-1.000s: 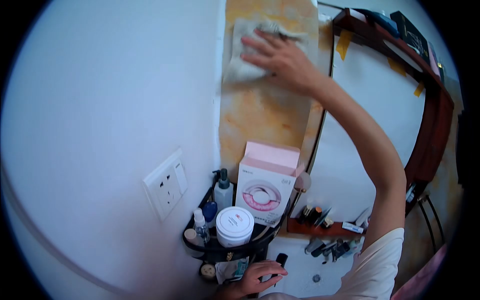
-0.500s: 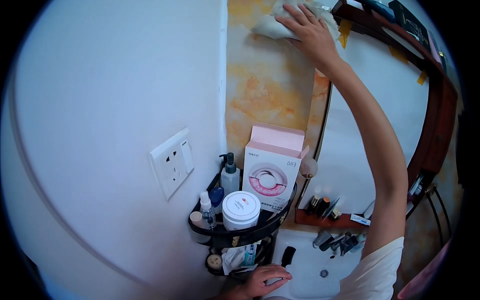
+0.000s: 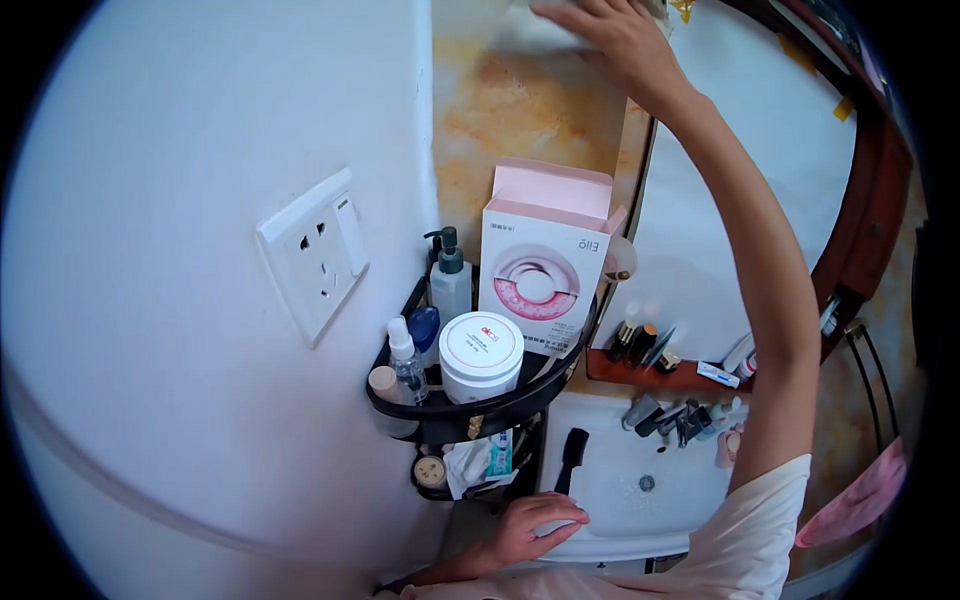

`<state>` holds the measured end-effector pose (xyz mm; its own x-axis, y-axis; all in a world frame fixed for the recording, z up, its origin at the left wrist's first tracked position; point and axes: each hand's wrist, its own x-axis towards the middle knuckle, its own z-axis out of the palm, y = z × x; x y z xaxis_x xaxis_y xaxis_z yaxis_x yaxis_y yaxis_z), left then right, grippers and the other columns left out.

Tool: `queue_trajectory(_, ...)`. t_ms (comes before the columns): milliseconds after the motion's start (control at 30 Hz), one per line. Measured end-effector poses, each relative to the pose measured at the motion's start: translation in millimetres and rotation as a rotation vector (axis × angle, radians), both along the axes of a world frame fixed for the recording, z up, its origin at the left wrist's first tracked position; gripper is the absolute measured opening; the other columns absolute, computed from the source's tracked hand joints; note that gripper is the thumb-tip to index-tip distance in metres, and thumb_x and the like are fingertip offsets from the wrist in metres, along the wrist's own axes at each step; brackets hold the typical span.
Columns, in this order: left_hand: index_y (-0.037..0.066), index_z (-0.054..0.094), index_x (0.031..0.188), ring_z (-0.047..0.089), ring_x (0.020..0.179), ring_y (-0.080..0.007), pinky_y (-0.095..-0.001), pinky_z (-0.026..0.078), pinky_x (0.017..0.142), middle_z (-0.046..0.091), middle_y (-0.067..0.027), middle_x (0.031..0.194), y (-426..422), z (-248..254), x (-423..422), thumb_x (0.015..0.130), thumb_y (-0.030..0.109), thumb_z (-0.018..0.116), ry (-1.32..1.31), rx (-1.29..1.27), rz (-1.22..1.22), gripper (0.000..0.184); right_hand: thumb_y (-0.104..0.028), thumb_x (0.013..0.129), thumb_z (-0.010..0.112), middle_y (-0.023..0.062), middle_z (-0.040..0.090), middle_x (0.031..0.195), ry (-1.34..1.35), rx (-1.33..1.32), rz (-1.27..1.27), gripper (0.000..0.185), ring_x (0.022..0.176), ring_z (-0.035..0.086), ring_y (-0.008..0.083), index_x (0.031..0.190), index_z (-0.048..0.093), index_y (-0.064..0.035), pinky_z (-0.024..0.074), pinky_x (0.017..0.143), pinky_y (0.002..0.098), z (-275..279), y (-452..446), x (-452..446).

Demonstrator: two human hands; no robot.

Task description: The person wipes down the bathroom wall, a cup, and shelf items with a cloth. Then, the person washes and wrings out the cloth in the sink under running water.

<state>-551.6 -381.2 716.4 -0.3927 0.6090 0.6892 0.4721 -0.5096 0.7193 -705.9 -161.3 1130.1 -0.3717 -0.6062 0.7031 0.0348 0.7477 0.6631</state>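
Note:
High on the marbled wall tile [image 3: 510, 120], my right hand [image 3: 625, 45] presses a pale cloth [image 3: 528, 32] under its fingers. The cloth is smeared by motion, and the frame's top edge cuts off part of hand and cloth. Down at the front left edge of the white sink [image 3: 610, 535], my left hand [image 3: 535, 530] rests with fingers stretched out and thumb apart, holding nothing. A black comb or brush [image 3: 572, 458] lies on the sink just above that hand.
A black corner shelf [image 3: 440, 428] carries a pink-and-white box [image 3: 540, 265], a white jar [image 3: 481, 352], a pump bottle [image 3: 450, 283] and a spray bottle [image 3: 405, 360]. A wood-framed mirror [image 3: 740, 190] stands to the right. The wall socket [image 3: 318, 255] is at left.
The view has tilted down, so shelf, sink and socket sit higher in frame. My right hand and the cloth have moved toward the top edge. My left hand stays by the sink.

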Motion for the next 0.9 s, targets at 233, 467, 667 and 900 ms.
queue_trajectory(233, 0.0, 0.065, 0.093, 0.064, 0.084, -0.0248, -0.0354, 0.05, 0.08, 0.068, -0.0095, 0.09, 7, -3, -1, 0.076, -0.001, 0.066, 0.009, 0.006, 0.038, 0.018, -0.012, 0.077, 0.056, 0.0063, 0.035, 0.143, -0.154, 0.3, 0.15, 0.044, 0.133, 0.03, 0.0316, 0.121, 0.055, -0.0158, 0.0328, 0.105, 0.0397, -40, -1, -18)
queue_trajectory(467, 0.001, 0.066, 0.09, 0.065, 0.081, -0.0237, -0.0366, 0.05, 0.081, 0.068, -0.0085, 0.087, -6, 0, -1, 0.076, 0.0, 0.065, 0.031, -0.007, 0.278, 0.014, -0.012, 0.074, 0.06, 0.0064, 0.041, 0.138, 0.118, 0.055, 0.103, 0.042, 0.128, 0.037, 0.0312, 0.117, 0.057, -0.0147, 0.033, 0.103, 0.0406, -23, 2, 3)
queue_trajectory(667, 0.002, 0.066, 0.088, 0.066, 0.078, -0.0246, -0.0369, 0.05, 0.079, 0.068, -0.009, 0.083, 8, 11, -1, 0.075, 0.001, 0.066, 0.177, -0.045, 0.48, 0.013, -0.015, 0.074, 0.062, 0.0062, 0.046, 0.134, 0.071, 0.206, 0.233, 0.034, 0.125, 0.04, 0.0295, 0.107, 0.059, -0.0127, 0.0372, 0.099, 0.0381, -42, 8, -6)
queue_trajectory(900, 0.001, 0.064, 0.086, 0.065, 0.076, -0.0258, -0.0374, 0.051, 0.076, 0.067, -0.0118, 0.084, -18, 36, -3, 0.074, -0.004, 0.062, 0.359, -0.012, 0.849, 0.014, -0.005, 0.073, 0.061, 0.0047, 0.049, 0.13, 0.053, -0.084, 0.341, 0.037, 0.12, 0.046, 0.027, 0.108, 0.058, -0.0138, 0.0412, 0.095, 0.0366, -55, 57, 42)
